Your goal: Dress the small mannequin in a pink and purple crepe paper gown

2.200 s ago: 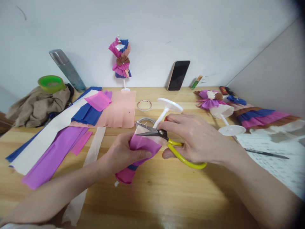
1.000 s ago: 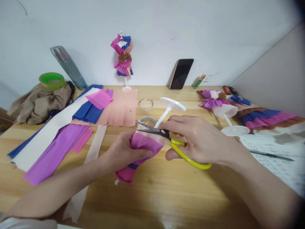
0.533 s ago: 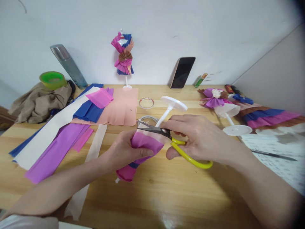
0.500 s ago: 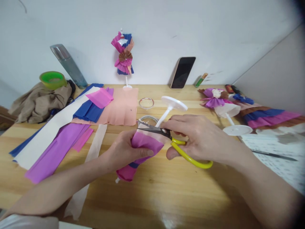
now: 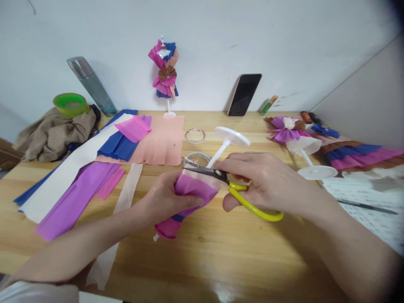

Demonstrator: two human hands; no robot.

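Observation:
My left hand (image 5: 172,194) grips a small mannequin (image 5: 202,188) wrapped in purple, pink and blue crepe paper. It is tilted upside down, its white round base (image 5: 232,136) up at the right and its neck knob pointing down at the lower left. My right hand (image 5: 260,181) holds scissors (image 5: 252,206) with yellow handles and dark blades. The blades lie across the paper's pale upper edge, nearly closed, above my left fingers. Just behind the blades is a roll of tape (image 5: 198,158), partly hidden.
Crepe paper strips (image 5: 75,168) cover the left side, near a green tape roll (image 5: 71,104) on brown cloth. At the back stand a dressed mannequin (image 5: 167,75), a spray bottle (image 5: 93,86) and a phone (image 5: 244,95). More paper dresses (image 5: 356,153) lie right, above a printed sheet (image 5: 372,219) with a pen.
The scissor blades have drawn closer together at the paper's edge. Both hands keep almost the same place; the whole view has shifted slightly.

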